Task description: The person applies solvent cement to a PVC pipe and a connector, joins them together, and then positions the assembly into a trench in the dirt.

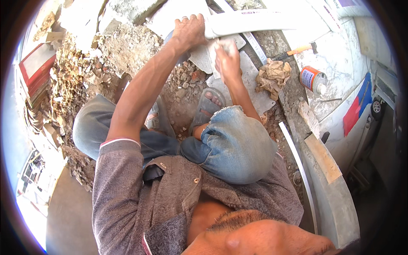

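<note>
Heap of broken rubble far left on the ground. Next, left hand wrapped tight round the end of a long white pipe, up top and lying flat. Just beside, right hand closed on a small pale scrap, pressed under the pipe. Crumpled brown paper, then an orange-and-white can, further right.

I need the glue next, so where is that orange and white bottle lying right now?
In the head view the orange and white bottle lies on its side on the pale stone slab at upper right, just right of the crumpled brown paper and below the orange-handled tool.
</note>
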A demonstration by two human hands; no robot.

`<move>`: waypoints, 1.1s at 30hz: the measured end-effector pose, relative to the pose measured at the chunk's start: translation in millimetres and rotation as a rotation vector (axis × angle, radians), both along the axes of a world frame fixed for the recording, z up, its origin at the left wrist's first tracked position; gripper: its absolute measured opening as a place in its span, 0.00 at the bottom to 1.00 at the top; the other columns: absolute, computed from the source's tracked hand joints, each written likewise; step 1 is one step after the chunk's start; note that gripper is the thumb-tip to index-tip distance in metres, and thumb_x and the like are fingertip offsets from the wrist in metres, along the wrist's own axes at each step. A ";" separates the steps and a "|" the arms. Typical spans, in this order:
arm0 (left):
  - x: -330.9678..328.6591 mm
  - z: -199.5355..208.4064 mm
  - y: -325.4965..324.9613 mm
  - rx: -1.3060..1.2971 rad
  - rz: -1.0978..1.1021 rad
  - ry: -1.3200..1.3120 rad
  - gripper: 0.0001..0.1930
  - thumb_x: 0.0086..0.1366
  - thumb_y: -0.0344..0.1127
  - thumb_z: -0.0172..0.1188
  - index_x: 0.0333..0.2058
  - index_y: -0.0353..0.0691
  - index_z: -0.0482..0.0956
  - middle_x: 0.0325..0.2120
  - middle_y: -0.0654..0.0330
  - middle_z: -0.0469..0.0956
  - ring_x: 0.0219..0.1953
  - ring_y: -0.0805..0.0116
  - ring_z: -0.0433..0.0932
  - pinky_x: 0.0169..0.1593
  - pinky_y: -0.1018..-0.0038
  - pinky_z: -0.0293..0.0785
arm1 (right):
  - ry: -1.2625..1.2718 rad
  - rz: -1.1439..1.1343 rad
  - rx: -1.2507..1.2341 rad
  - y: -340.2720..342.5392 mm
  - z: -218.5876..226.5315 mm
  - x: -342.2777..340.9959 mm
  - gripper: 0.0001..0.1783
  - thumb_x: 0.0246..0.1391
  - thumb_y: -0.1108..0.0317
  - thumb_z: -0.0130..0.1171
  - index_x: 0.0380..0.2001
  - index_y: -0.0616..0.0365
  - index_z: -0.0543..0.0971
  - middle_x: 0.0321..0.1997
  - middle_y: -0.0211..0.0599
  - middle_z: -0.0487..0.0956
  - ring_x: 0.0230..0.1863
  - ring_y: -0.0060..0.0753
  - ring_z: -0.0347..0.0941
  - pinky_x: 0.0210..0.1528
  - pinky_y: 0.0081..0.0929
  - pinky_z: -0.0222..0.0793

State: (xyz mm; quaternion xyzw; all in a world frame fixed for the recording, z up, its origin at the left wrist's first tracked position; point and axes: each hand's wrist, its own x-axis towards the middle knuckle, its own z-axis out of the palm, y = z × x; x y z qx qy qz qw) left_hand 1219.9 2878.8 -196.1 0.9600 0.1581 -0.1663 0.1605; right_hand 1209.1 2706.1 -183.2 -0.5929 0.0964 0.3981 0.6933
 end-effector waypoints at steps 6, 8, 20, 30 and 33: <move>4.4 7.7 -7.6 -0.003 0.012 0.045 0.37 0.46 0.46 0.73 0.49 0.28 0.69 0.42 0.45 0.76 0.50 0.45 0.74 0.55 0.45 0.65 | -0.157 0.030 0.002 12.4 -19.4 25.2 0.06 0.60 0.68 0.53 0.38 0.53 0.67 0.12 0.18 0.60 0.09 0.10 0.49 0.09 0.16 0.41; 4.9 8.5 -5.0 -0.026 0.012 0.080 0.36 0.46 0.46 0.73 0.48 0.28 0.70 0.42 0.45 0.76 0.50 0.46 0.75 0.54 0.45 0.66 | -0.041 -0.018 0.073 34.2 -9.7 29.2 0.07 0.60 0.68 0.53 0.39 0.53 0.67 0.13 0.18 0.59 0.09 0.10 0.49 0.09 0.16 0.41; 8.7 5.4 10.1 -0.052 0.053 0.055 0.38 0.45 0.47 0.73 0.49 0.27 0.69 0.43 0.43 0.76 0.49 0.45 0.75 0.53 0.45 0.67 | -0.244 0.026 -0.038 -2.3 -32.0 3.9 0.06 0.60 0.69 0.54 0.37 0.55 0.69 0.17 0.21 0.64 0.14 0.11 0.53 0.14 0.16 0.48; 5.8 2.0 5.4 -0.026 0.040 0.078 0.38 0.45 0.48 0.73 0.50 0.28 0.69 0.44 0.43 0.76 0.50 0.44 0.75 0.53 0.45 0.67 | -0.298 0.104 -0.174 -6.7 -30.6 2.1 0.05 0.60 0.69 0.52 0.38 0.56 0.69 0.19 0.22 0.65 0.16 0.13 0.56 0.18 0.17 0.50; 16.3 5.5 9.9 0.029 0.054 0.065 0.38 0.45 0.48 0.73 0.50 0.29 0.69 0.44 0.43 0.76 0.50 0.44 0.75 0.52 0.45 0.67 | -0.165 0.057 -0.091 -9.0 -13.3 5.0 0.05 0.61 0.69 0.52 0.38 0.54 0.68 0.15 0.19 0.61 0.11 0.11 0.51 0.11 0.15 0.43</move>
